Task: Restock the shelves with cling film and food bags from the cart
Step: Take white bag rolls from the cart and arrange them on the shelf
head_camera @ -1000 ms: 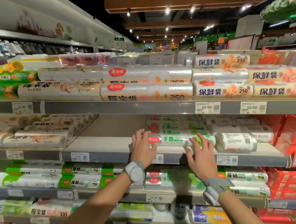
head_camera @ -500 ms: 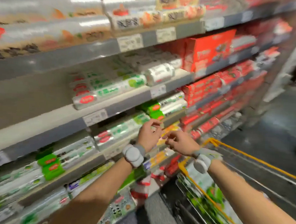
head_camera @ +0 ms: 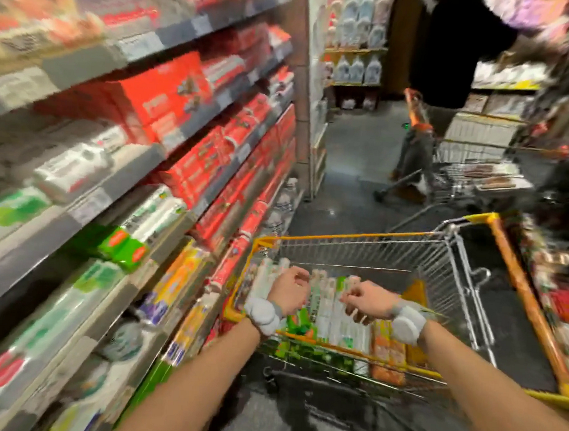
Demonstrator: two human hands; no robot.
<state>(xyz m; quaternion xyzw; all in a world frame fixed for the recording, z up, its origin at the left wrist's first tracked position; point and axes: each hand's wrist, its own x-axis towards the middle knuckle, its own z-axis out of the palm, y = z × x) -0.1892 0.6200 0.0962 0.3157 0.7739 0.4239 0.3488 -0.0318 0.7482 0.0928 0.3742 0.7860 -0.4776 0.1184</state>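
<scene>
The left hand (head_camera: 287, 289) and right hand (head_camera: 367, 300) hover side by side over the yellow-rimmed wire cart (head_camera: 341, 236) at 6 o'clock. Each grip is loose, fingers half curled, holding nothing I can make out. Beneath them, white and green plastic-wrapped rolls (head_camera: 327, 308) lie in the cart. Stocked grey metal shelves (head_camera: 131, 164) run along 9 o'clock.

Two bare hands: left hand (head_camera: 287, 289), right hand (head_camera: 369, 300). Two grey padded wristbands (head_camera: 263, 313). Three yellow-rimmed wire carts (head_camera: 358, 235), at six, three and two o'clock.
</scene>
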